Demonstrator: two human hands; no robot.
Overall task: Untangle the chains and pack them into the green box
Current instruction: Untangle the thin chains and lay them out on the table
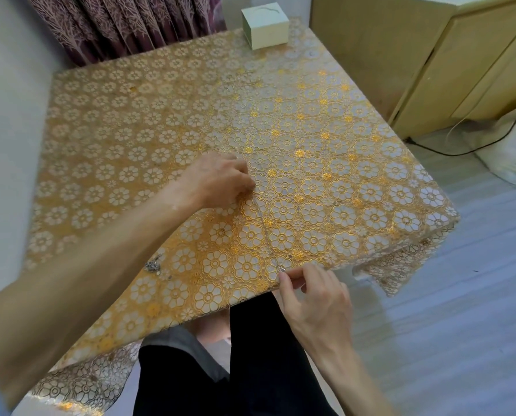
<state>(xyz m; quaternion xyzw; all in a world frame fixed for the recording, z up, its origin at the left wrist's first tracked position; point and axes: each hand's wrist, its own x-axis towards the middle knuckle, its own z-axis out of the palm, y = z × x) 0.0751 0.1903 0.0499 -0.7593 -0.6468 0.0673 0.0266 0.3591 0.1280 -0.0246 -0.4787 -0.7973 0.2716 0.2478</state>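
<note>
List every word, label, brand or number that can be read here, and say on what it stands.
No text can be read in this picture.
Box: only a thin curved mark on its top, no letters.
Tablecloth: flower pattern only.
Cabinet: no label shows.
Chain: too fine to show any tag or stamp.

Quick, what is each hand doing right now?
Left hand: fingers pinch the far end of a thin silver chain.
Right hand: fingers pinch that chain's near end.
</note>
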